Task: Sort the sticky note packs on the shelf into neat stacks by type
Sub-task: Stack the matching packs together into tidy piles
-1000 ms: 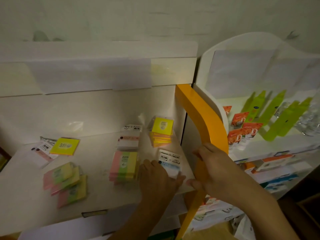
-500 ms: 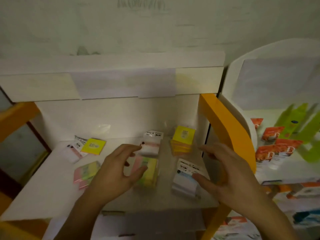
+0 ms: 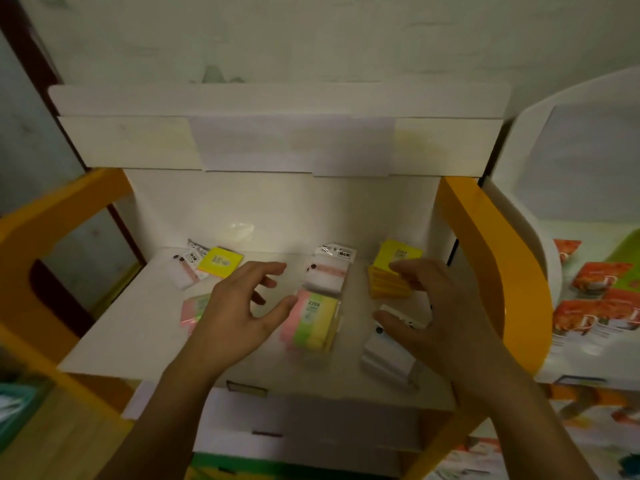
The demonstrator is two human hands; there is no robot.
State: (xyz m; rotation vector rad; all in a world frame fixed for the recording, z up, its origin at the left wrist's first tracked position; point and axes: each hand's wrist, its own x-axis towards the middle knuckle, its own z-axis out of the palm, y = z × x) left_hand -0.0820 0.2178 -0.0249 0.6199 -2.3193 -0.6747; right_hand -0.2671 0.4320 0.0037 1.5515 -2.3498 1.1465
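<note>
On the white shelf lie several sticky note packs. A pink-green-yellow striped stack sits mid-shelf, with a white pink-banded pack behind it. A yellow stack stands at the back right and a white stack at the front right. At the back left lie a loose yellow pack and white packs; more striped packs are partly hidden by my left hand. My left hand hovers with spread fingers left of the striped stack, holding nothing. My right hand hovers with spread fingers over the white stack.
Orange side panels frame the shelf on the left and right. A white header board overhangs the back. To the right stands another display with orange-and-white tubes. Lower shelves lie below.
The camera view has swung left and closer. My left hand let go of the white pack at the front and lifted leftward; my right hand left the orange panel and now hovers over the white stack.
</note>
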